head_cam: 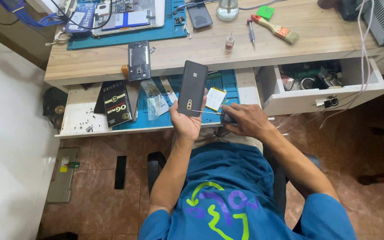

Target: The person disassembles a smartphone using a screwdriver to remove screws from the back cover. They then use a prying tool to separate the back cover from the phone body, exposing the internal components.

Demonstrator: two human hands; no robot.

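Note:
My left hand (185, 121) holds a black smartphone (193, 88) upright, its back cover with the camera lenses facing me. My right hand (244, 120) grips a thin screwdriver (206, 112) by its dark handle. The metal tip points left and touches the lower edge of the phone. Both hands hover over the pulled-out shelf (80, 116) under the wooden desk (209, 46). A white phone battery (215, 98) lies on the blue mat (229, 86) just behind the phone.
On the shelf lie a black box (116, 104), small plastic bags (156, 104) and loose screws. The desk holds another opened phone (139, 60), a paintbrush (275, 28), a screwdriver (250, 30), a small vial (229, 42) and a teal mat (125, 35). An open white drawer (325, 86) stands at right.

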